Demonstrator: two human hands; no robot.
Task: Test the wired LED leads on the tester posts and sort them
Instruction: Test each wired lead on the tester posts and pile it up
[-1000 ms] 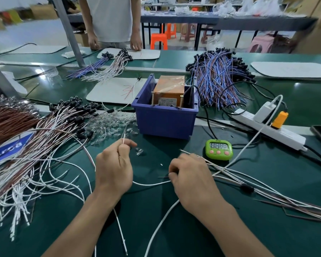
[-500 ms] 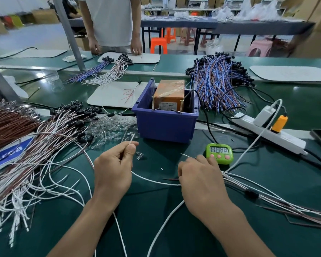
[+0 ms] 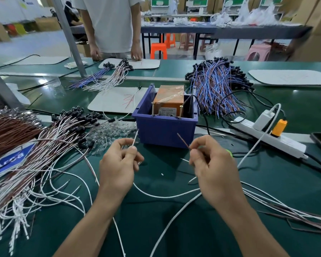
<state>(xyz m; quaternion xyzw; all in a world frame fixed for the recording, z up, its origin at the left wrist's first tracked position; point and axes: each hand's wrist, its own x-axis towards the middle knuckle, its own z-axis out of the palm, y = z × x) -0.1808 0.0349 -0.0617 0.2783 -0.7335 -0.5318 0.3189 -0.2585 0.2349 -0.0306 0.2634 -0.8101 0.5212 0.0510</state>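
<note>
While the white lead (image 3: 135, 138) and brown lead (image 3: 183, 140) pointed up toward the tester posts (image 3: 152, 108), apparently for a contact test | left hand (image 3: 119, 164) fingers (image 3: 132, 151) pinched the white lead | right hand (image 3: 215, 167) pinched the brown lead | tester (image 3: 168, 101) sat in blue bin (image 3: 165, 133) on worktop (image 3: 174, 229)

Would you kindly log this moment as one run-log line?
left hand: pinches thin white lead end | right hand: pinches thin brown lead end | brass tester posts: untouched, in blue plastic bin
</note>
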